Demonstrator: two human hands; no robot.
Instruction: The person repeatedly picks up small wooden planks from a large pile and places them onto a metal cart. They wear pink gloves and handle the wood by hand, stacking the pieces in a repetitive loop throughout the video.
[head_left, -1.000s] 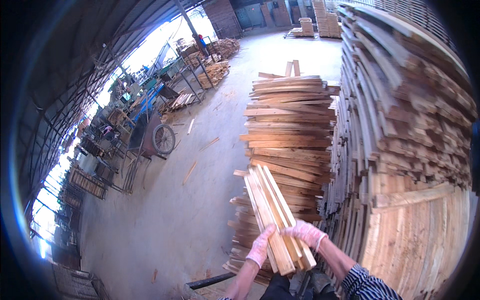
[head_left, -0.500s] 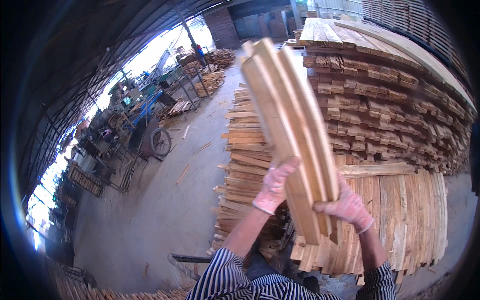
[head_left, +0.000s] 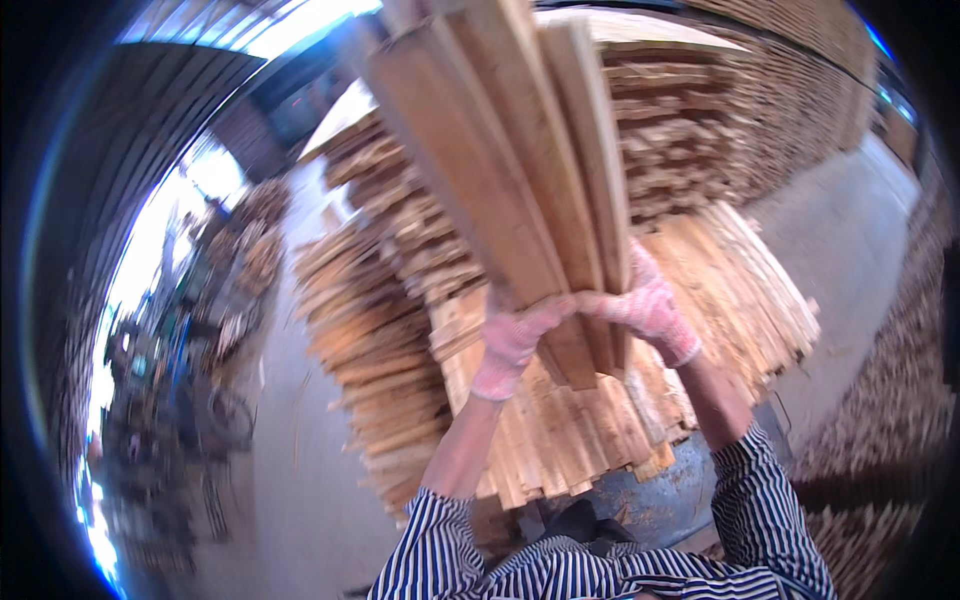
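Several long wooden boards (head_left: 478, 170) rise upright and tilted away from me, bunched side by side with their near ends low. My left hand (head_left: 517, 345), in a pink and white knit glove, is closed round the bundle's left side near its lower end. On the opposite side my right hand (head_left: 652, 308), gloved alike, grips the same boards, its thumb close to the left thumb. Below the bundle lies a flat layer of pale boards (head_left: 725, 290), laid side by side. The far ends of the held boards are blurred and run out at the top.
To the left is a rough pile of boards (head_left: 365, 345) with uneven ends. Behind stands a tall layered lumber stack (head_left: 675, 130). Another stack (head_left: 815, 85) is farther right. Concrete floor (head_left: 300, 440) runs along the left, with blurred machinery and a wheel (head_left: 228, 415) beyond it.
My view has swung to the right. The boards in my hands now stand higher and nearer, over the flat board layer, and both hands have come closer together on them.
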